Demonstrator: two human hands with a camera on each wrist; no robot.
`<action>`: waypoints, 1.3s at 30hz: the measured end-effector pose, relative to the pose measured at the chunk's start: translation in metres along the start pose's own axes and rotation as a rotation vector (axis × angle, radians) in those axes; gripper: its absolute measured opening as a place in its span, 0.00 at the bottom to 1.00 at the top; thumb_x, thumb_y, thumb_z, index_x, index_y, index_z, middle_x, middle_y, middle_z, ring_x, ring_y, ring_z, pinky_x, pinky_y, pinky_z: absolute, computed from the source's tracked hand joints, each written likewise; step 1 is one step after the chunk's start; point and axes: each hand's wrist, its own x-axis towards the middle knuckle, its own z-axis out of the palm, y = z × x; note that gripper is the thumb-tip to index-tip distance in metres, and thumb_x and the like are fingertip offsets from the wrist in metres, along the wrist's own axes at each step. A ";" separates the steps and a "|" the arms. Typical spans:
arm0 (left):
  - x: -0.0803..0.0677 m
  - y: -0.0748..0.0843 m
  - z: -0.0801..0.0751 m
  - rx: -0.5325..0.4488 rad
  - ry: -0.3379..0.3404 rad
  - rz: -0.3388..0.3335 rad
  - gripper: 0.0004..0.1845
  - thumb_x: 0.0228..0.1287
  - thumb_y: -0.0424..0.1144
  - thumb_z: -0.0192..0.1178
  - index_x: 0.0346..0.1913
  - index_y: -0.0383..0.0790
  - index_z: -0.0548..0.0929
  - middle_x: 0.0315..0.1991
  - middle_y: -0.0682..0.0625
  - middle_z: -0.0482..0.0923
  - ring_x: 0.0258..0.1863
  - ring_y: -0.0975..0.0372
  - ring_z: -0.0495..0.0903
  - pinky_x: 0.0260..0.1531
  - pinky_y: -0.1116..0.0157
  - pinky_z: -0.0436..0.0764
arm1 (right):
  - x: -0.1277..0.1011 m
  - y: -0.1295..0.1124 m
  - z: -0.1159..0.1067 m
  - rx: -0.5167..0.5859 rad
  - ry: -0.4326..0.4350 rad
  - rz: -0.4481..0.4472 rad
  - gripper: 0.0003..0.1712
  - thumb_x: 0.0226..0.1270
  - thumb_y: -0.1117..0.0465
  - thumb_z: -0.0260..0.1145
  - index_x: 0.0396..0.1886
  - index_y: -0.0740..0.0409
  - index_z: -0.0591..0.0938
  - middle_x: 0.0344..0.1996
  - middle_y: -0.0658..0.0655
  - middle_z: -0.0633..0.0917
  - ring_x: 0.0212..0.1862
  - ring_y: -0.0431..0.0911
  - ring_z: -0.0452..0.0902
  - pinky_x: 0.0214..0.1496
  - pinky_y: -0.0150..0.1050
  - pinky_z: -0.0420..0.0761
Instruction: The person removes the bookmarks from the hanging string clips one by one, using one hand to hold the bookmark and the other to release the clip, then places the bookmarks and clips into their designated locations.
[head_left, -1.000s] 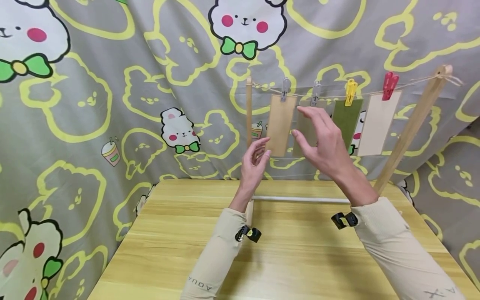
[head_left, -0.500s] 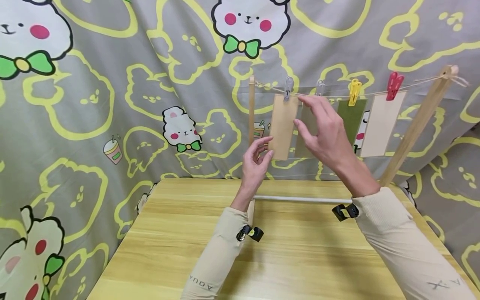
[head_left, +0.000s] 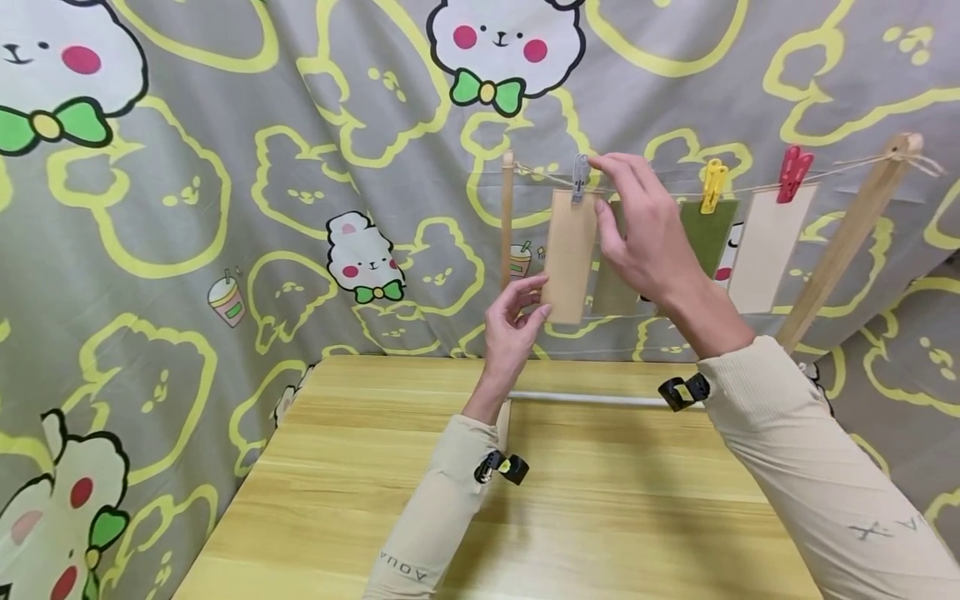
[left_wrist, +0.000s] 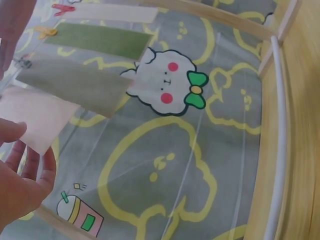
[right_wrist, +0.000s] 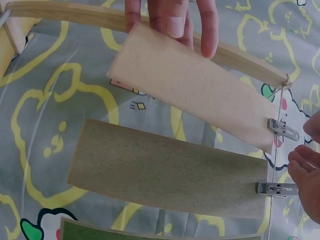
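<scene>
A tan card (head_left: 570, 258) hangs from a string by a clear grey clothespin (head_left: 580, 178). My left hand (head_left: 512, 329) is at the card's lower left edge. In the left wrist view its thumb (left_wrist: 12, 131) lies over the front of the tan card (left_wrist: 37, 117), with the other fingers behind, pinching the edge. Up by the clothespin is my right hand (head_left: 645, 233), index finger and thumb spread apart. In the right wrist view those fingertips (right_wrist: 300, 157) stand just off the grey clothespin (right_wrist: 283, 130) and hold nothing.
Further right hang a grey-brown card (right_wrist: 170, 167), a green card (head_left: 708, 242) under a yellow clothespin (head_left: 712, 187), and a cream card (head_left: 772, 250) under a red clothespin (head_left: 795, 173). Wooden posts (head_left: 847, 242) carry the string above the table (head_left: 375, 467). A patterned curtain (head_left: 285, 200) stands behind.
My right hand has risen toward the grey clothespin at the top of the tan card. The left hand stays at the card's lower edge. The view has shifted slightly.
</scene>
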 end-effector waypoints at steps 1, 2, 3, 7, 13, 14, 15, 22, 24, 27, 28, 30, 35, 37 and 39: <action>0.000 0.000 0.000 -0.003 0.004 0.000 0.20 0.63 0.18 0.64 0.58 0.27 0.81 0.56 0.35 0.82 0.50 0.43 0.81 0.37 0.73 0.81 | 0.002 0.000 0.000 -0.007 -0.011 0.005 0.26 0.73 0.73 0.59 0.70 0.64 0.74 0.65 0.64 0.76 0.66 0.56 0.73 0.70 0.49 0.73; 0.000 0.000 0.000 -0.004 0.007 0.001 0.20 0.63 0.17 0.63 0.58 0.27 0.81 0.56 0.35 0.82 0.50 0.43 0.81 0.37 0.73 0.81 | 0.003 0.000 0.000 -0.012 -0.023 0.012 0.26 0.74 0.72 0.59 0.71 0.64 0.74 0.65 0.64 0.76 0.65 0.57 0.73 0.69 0.50 0.73; 0.000 0.000 0.001 -0.003 0.008 0.001 0.20 0.63 0.17 0.63 0.58 0.27 0.81 0.56 0.35 0.82 0.50 0.43 0.81 0.37 0.73 0.81 | 0.005 0.000 0.000 -0.019 -0.037 0.017 0.26 0.75 0.71 0.58 0.71 0.64 0.73 0.66 0.64 0.76 0.65 0.57 0.73 0.69 0.51 0.73; -0.001 0.000 0.003 0.000 0.005 0.002 0.21 0.61 0.16 0.63 0.58 0.27 0.81 0.56 0.36 0.82 0.48 0.47 0.82 0.38 0.72 0.82 | 0.011 0.001 0.000 -0.055 -0.083 0.030 0.26 0.76 0.70 0.57 0.72 0.67 0.72 0.67 0.67 0.74 0.65 0.60 0.72 0.70 0.52 0.72; 0.000 -0.001 0.002 0.005 -0.001 0.018 0.23 0.59 0.13 0.61 0.58 0.26 0.81 0.56 0.36 0.82 0.47 0.54 0.82 0.39 0.70 0.83 | 0.022 -0.001 -0.002 -0.084 -0.119 0.029 0.25 0.78 0.69 0.55 0.71 0.70 0.71 0.65 0.70 0.75 0.63 0.63 0.73 0.70 0.53 0.73; 0.000 -0.001 0.002 0.007 0.001 0.022 0.23 0.59 0.13 0.60 0.58 0.26 0.81 0.56 0.36 0.82 0.47 0.54 0.82 0.39 0.70 0.83 | 0.024 -0.002 -0.002 -0.085 -0.124 0.028 0.24 0.78 0.68 0.55 0.71 0.69 0.71 0.65 0.70 0.75 0.62 0.63 0.74 0.68 0.54 0.74; 0.000 -0.001 0.002 0.009 0.002 0.025 0.23 0.59 0.12 0.60 0.58 0.26 0.81 0.56 0.36 0.82 0.47 0.54 0.82 0.38 0.70 0.83 | 0.026 -0.002 -0.002 -0.089 -0.127 0.023 0.24 0.78 0.68 0.55 0.71 0.69 0.72 0.64 0.70 0.76 0.61 0.63 0.75 0.67 0.54 0.74; 0.002 0.000 0.000 0.014 -0.001 0.043 0.24 0.58 0.12 0.59 0.58 0.27 0.82 0.50 0.32 0.83 0.45 0.54 0.81 0.36 0.71 0.82 | 0.034 -0.002 -0.007 -0.117 -0.172 0.042 0.23 0.80 0.67 0.53 0.69 0.71 0.73 0.60 0.71 0.78 0.56 0.62 0.76 0.62 0.56 0.77; 0.002 0.000 0.000 0.011 0.005 0.046 0.24 0.58 0.11 0.58 0.57 0.26 0.82 0.49 0.32 0.83 0.45 0.55 0.81 0.37 0.71 0.82 | 0.035 -0.001 -0.009 -0.130 -0.185 0.049 0.22 0.80 0.67 0.53 0.68 0.71 0.74 0.58 0.71 0.79 0.56 0.63 0.76 0.62 0.56 0.76; 0.002 -0.001 0.000 0.002 0.015 0.051 0.24 0.58 0.11 0.58 0.57 0.26 0.82 0.50 0.31 0.83 0.46 0.54 0.82 0.39 0.71 0.82 | 0.038 -0.001 -0.010 -0.151 -0.200 0.048 0.22 0.81 0.66 0.52 0.67 0.71 0.75 0.55 0.71 0.80 0.55 0.64 0.76 0.61 0.57 0.75; 0.002 -0.001 -0.001 0.001 0.017 0.053 0.23 0.58 0.11 0.58 0.57 0.26 0.82 0.50 0.31 0.83 0.46 0.54 0.82 0.39 0.70 0.82 | 0.039 -0.001 -0.010 -0.159 -0.206 0.050 0.22 0.81 0.65 0.51 0.67 0.71 0.75 0.55 0.71 0.81 0.55 0.64 0.76 0.61 0.58 0.75; 0.002 -0.001 -0.001 -0.001 0.016 0.055 0.23 0.59 0.11 0.58 0.57 0.26 0.82 0.51 0.31 0.83 0.48 0.52 0.82 0.41 0.70 0.82 | 0.042 -0.001 -0.010 -0.166 -0.225 0.060 0.22 0.82 0.64 0.51 0.67 0.72 0.74 0.56 0.72 0.80 0.57 0.65 0.75 0.64 0.58 0.73; 0.003 -0.001 -0.003 0.004 0.008 0.051 0.23 0.59 0.11 0.57 0.58 0.26 0.81 0.52 0.33 0.84 0.50 0.52 0.83 0.42 0.67 0.83 | 0.048 -0.003 -0.010 -0.168 -0.277 0.102 0.21 0.83 0.63 0.49 0.63 0.73 0.76 0.52 0.72 0.82 0.54 0.64 0.77 0.60 0.58 0.76; 0.004 0.000 -0.003 0.008 0.006 0.048 0.23 0.60 0.11 0.57 0.57 0.26 0.81 0.52 0.34 0.84 0.50 0.55 0.83 0.43 0.66 0.83 | 0.050 -0.003 -0.009 -0.168 -0.283 0.112 0.20 0.83 0.63 0.48 0.61 0.74 0.77 0.49 0.72 0.82 0.51 0.63 0.78 0.56 0.57 0.78; 0.004 0.000 -0.003 0.012 0.004 0.043 0.23 0.60 0.11 0.57 0.57 0.26 0.81 0.53 0.34 0.84 0.50 0.57 0.83 0.43 0.66 0.83 | 0.052 -0.003 -0.009 -0.171 -0.281 0.121 0.20 0.84 0.63 0.47 0.60 0.74 0.78 0.46 0.71 0.83 0.48 0.63 0.79 0.53 0.57 0.79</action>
